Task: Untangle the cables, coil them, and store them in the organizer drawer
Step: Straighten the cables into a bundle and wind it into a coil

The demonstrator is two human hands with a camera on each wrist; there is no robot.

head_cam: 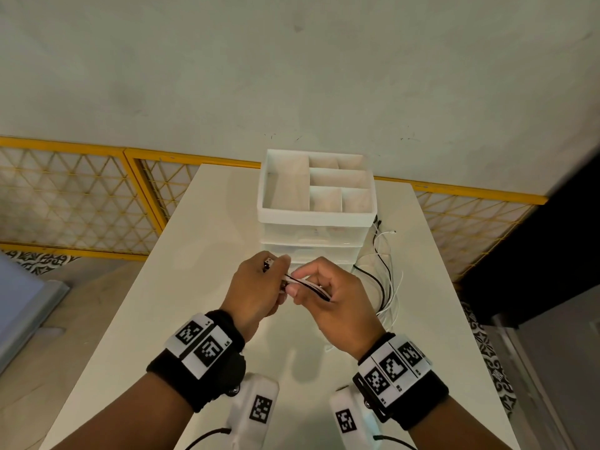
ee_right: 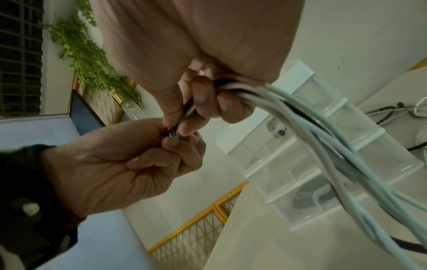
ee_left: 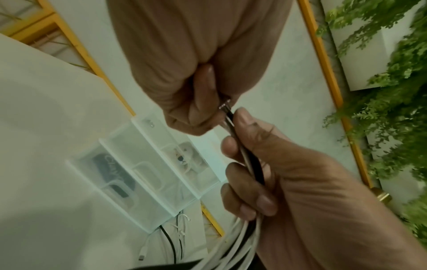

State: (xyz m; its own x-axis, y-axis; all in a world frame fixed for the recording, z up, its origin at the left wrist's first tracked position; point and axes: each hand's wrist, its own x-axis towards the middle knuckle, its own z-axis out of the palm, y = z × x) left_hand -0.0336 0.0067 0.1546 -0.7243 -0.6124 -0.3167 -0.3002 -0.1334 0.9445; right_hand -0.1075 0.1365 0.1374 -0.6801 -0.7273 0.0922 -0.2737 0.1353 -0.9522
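Cables (head_cam: 308, 285) held bunched above the desk (head_cam: 156, 319) before the closed organizer (head_cam: 316, 219): right hand (head_cam: 328, 297) grips the bundle, left hand (head_cam: 256, 287) pinches connector ends, apparently aligning them for coiling; loose lengths trail right

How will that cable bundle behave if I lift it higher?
Likely floppy: the cable bundle droops from the right hand in loose curves. Probably light. Strands trailing on the table beside the organizer may drag and snag, since they cross each other.
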